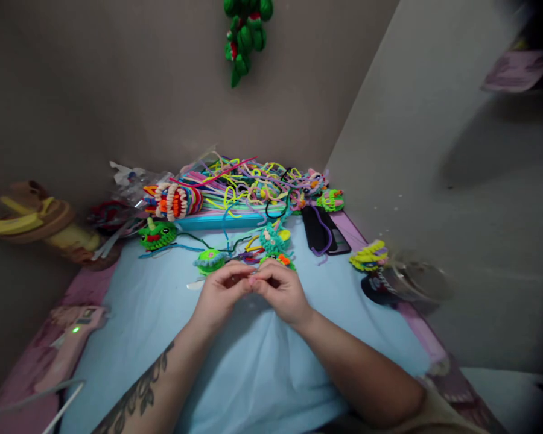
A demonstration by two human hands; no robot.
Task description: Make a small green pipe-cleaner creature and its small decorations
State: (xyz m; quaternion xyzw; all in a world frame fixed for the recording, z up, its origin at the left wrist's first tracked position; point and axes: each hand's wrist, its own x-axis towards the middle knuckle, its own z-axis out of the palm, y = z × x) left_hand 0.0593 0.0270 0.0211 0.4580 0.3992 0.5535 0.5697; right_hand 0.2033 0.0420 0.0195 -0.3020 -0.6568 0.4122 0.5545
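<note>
My left hand (221, 294) and my right hand (286, 294) meet over the middle of the blue cloth (253, 361). Fingers and thumbs of both are closed in a pinch on a small pink piece (252, 281), mostly hidden by the fingertips; its kind is not clear. Just beyond the hands sit a round green figure with a blue rim (209, 261), a teal figure (275, 238) and a green and orange one (280, 259), partly covered by my right hand. A pale flat object (194, 286) lies beside my left hand.
A blue tray (217, 222) overflows with colourful pipe cleaners (235, 181) at the back. Left are a green figure (157, 235) and a pink device (72, 343) with a green light. Right are a black phone (339, 240), a yellow coiled figure (370, 256) and a tipped-looking clear cup (400, 280).
</note>
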